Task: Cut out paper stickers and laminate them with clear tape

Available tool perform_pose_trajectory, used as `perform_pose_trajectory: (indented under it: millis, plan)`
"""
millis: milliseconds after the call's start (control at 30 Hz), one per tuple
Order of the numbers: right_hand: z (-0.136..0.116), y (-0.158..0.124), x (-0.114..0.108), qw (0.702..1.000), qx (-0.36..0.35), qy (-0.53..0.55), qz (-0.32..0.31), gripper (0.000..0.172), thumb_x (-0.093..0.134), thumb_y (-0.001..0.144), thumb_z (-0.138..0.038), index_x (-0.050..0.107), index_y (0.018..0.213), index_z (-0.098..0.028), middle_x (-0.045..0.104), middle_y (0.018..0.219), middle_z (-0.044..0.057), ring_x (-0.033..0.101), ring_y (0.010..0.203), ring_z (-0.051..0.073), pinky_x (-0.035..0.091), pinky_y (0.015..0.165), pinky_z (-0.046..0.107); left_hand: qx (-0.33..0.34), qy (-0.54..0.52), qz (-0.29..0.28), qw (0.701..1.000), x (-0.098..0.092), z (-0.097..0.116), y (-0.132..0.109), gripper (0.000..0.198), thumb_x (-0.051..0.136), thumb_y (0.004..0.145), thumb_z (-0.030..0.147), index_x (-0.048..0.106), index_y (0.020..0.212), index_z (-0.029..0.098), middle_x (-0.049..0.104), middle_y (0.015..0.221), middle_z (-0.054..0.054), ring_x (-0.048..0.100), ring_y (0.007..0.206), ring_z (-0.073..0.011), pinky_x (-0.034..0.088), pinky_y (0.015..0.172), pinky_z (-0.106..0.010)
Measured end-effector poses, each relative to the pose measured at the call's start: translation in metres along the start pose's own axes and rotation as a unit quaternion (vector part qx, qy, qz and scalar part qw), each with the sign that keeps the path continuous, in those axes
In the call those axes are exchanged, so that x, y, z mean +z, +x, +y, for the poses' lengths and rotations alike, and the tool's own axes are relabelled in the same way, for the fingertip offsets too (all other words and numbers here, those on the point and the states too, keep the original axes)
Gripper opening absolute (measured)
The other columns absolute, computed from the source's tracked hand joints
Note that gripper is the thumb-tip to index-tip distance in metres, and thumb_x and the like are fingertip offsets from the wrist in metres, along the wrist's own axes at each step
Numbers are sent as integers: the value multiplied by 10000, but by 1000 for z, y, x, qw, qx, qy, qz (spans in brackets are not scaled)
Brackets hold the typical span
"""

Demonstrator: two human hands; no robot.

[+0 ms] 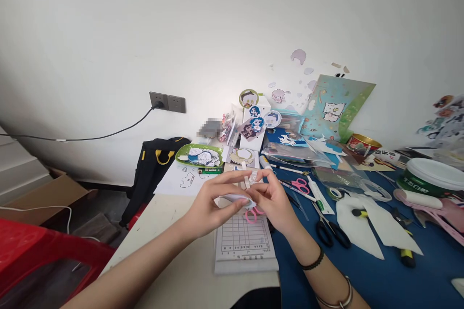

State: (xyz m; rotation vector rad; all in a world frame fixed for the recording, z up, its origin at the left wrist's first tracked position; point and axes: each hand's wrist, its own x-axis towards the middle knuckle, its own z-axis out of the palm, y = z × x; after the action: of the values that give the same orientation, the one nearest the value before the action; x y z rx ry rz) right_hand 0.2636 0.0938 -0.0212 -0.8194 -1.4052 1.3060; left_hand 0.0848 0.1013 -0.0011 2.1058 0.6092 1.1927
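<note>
Both hands meet over a ruled receipt pad (246, 246) lying at the table's near edge. My left hand (217, 200) pinches a small folded white paper piece (235, 198) between thumb and fingers. My right hand (271, 198) has its fingertips curled at the right end of that paper, thumb and index finger close together; a thin whitish strip (247, 181) shows near the fingertips. Pink-handled scissors (251, 215) lie on the pad just below the hands, partly covered.
A green tray (200, 155) of paper cutouts stands behind left. To the right are black scissors (331, 231), a glue tube (321, 195), tape (334, 193), white cut sheets (357, 222) and a lidded tub (435, 176). A red stool (39, 251) stands at left.
</note>
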Motion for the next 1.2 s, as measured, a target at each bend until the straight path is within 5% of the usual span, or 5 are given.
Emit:
perform_pose_trajectory:
  millis: [267,500,633,833,1200]
  plan:
    - [-11,1,-12,998,2,66,-3,342,675,799,-333,445,1035,-242,714,744,-3,650,633,150,499,651,291,147,220,27,964,-10,-6,2,208,585,806,104,717,908,227,384,1467,-93,351,1340,-334,371,1041,-512]
    - [-10,3,-16,994,-4,111,16,386,679,799,-276,532,1152,-225,710,906,42,669,781,169,504,795,347,294,360,128,876,-19,-25,0,294,676,759,111,675,1022,242,620,1169,-110,556,1082,-279,482,837,-421]
    - [-15,3,-12,990,-2,141,21,286,687,765,-261,552,1015,-230,645,840,1,606,708,138,480,742,313,292,367,156,869,-16,-26,-1,291,592,828,122,668,1067,269,648,1052,-84,568,967,-238,479,819,-413]
    - [-17,3,-5,982,75,173,16,225,698,674,-225,547,838,-198,511,740,-27,399,540,75,385,547,234,281,398,213,847,-10,-27,-4,378,524,859,94,653,1130,325,559,1223,-78,490,1106,-257,459,917,-426]
    - [-11,2,2,986,34,146,79,377,801,607,-300,519,843,-218,606,737,-29,548,618,112,472,617,248,284,410,140,855,2,-34,-5,385,497,885,132,584,1215,310,431,1357,-87,435,1178,-263,440,948,-438]
